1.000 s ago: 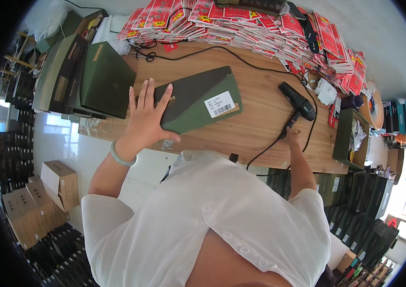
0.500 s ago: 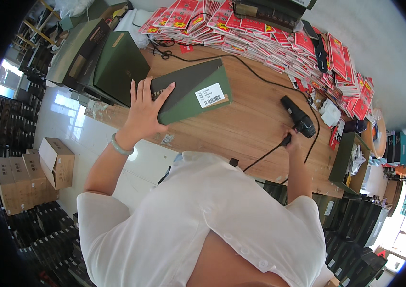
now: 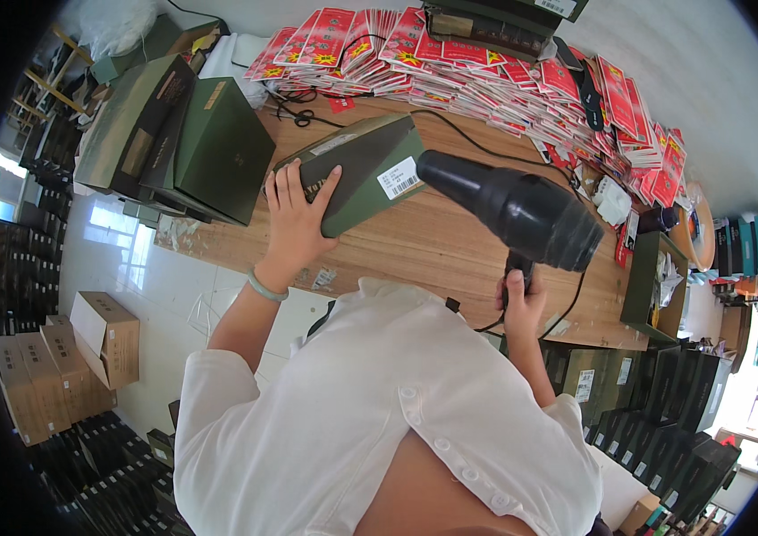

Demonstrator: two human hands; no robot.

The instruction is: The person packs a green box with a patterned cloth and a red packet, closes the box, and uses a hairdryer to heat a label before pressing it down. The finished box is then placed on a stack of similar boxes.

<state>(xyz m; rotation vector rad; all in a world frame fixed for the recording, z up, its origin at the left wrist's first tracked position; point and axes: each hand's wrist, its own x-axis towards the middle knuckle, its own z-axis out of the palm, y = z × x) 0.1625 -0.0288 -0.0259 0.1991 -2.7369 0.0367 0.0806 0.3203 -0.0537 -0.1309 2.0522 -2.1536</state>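
Observation:
My left hand [image 3: 300, 210], with a pale bangle at the wrist, grips the left end of a dark green shoebox [image 3: 357, 159], its fingers spread along the edge. The box stands tilted over the wooden table. On its right end is a white barcode label [image 3: 400, 178]. In my right hand [image 3: 522, 299] is a black hair dryer [image 3: 531, 210], held by its handle. Its nozzle points left and comes close to the label in this view. The lower handle is partly hidden by my fingers.
Two larger green boxes [image 3: 218, 147] stand at the table's left end. Red printed packets [image 3: 477, 85] are heaped along the back, with a black cord [image 3: 486, 156] in front. An open green box [image 3: 656, 290] sits at the right edge. Cartons [image 3: 106, 335] stand on the floor at left.
The hair dryer has been raised from low over the table and swung so its nozzle faces the box label. My left hand has shifted slightly right and tilted the box.

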